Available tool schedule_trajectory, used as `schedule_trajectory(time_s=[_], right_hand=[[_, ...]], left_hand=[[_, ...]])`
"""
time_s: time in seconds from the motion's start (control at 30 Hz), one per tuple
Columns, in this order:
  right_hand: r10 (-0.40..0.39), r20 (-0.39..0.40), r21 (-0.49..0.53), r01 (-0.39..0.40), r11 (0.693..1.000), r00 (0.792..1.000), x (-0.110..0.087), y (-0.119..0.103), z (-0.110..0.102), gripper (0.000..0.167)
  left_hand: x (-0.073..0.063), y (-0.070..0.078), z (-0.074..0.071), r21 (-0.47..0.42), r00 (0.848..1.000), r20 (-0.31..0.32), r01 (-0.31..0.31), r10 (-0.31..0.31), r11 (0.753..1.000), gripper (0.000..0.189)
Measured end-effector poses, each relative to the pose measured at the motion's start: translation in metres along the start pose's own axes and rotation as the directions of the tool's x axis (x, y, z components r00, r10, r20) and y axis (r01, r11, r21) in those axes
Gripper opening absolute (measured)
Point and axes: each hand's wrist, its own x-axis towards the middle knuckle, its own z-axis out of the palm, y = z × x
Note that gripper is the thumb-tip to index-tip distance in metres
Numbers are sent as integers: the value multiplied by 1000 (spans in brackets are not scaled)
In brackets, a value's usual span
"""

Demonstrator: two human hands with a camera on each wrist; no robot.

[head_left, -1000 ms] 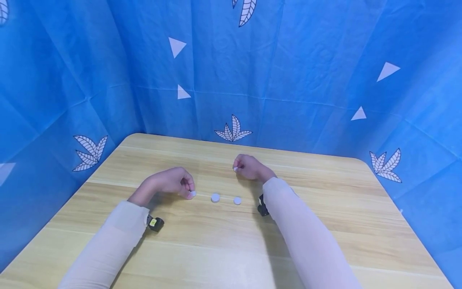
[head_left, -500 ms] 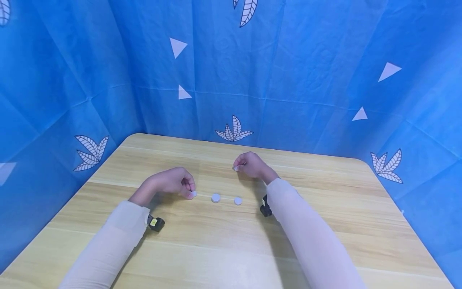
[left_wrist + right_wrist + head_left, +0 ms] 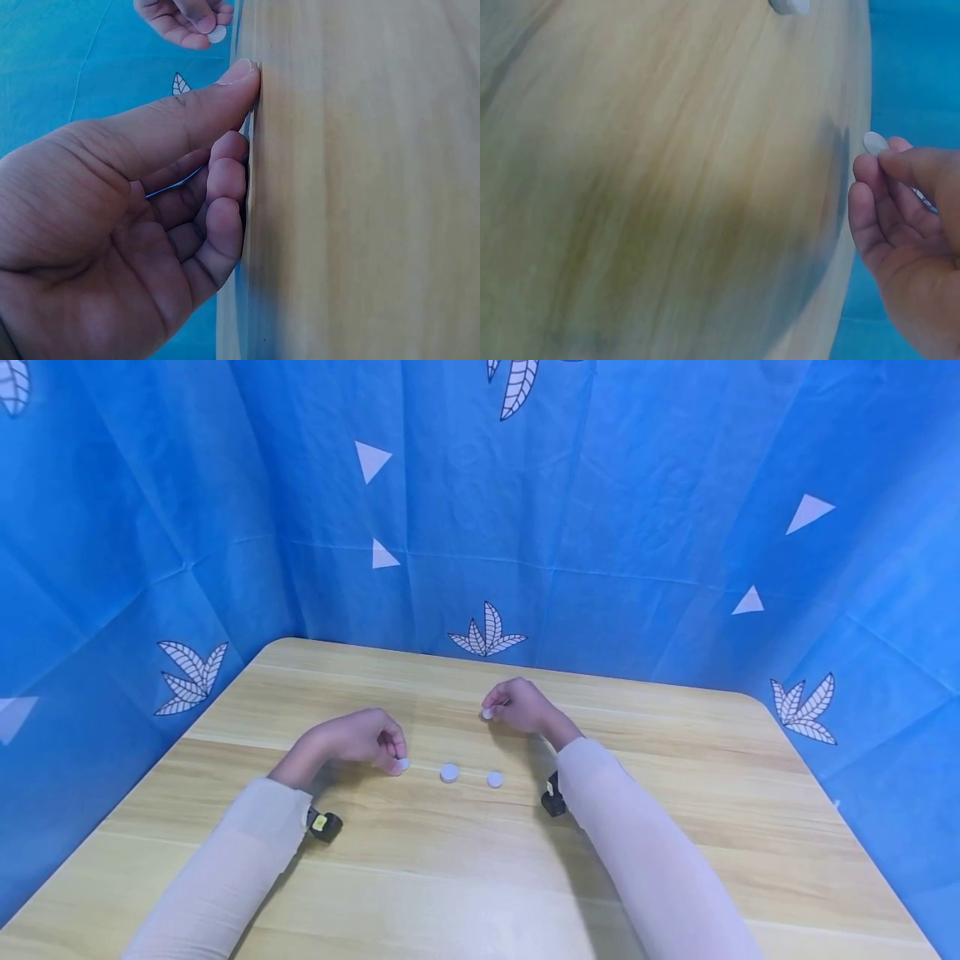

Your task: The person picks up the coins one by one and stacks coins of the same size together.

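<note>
My left hand (image 3: 363, 739) is low at the tabletop, pinching a small white disc (image 3: 403, 764) by its edge. In the left wrist view the thumb hides that disc. Farther back and to the right, my right hand (image 3: 521, 705) holds another white disc (image 3: 487, 713) between thumb and fingertips, above the table. The right wrist view shows this round disc (image 3: 875, 143) tilted in the pinch. Between the hands, nearer to me, a white disc (image 3: 449, 773) lies flat; it looks slightly thicker than the white disc (image 3: 496, 780) lying to its right.
The wood-grain table (image 3: 420, 877) has rounded far corners. Blue curtains (image 3: 465, 510) with leaf and triangle prints hang behind it and at both sides. A black wrist camera (image 3: 324, 827) sits under the left sleeve, another camera (image 3: 553, 795) under the right.
My right hand has shifted slightly, with its disc a touch to the left and lower over the last half second. The left hand and the two lying discs stay put.
</note>
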Motion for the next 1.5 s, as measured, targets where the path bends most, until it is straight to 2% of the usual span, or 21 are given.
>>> schedule_trajectory(time_s=[0.43,1.0,1.5], right_hand=[[-62,10,-55,62,997,998,-3,-6,3,13],[-124,73,-34,127,991,990,-7,-23,15,10],[-228,135,-27,233,972,964,-12,-45,32,10]], left_hand=[[0,1,0,-3,1000,2,8,-8,1000,15],[-1,1,-1,4,1000,15,5,-5,1000,15],[2,0,0,16,1000,9,-6,6,1000,14]])
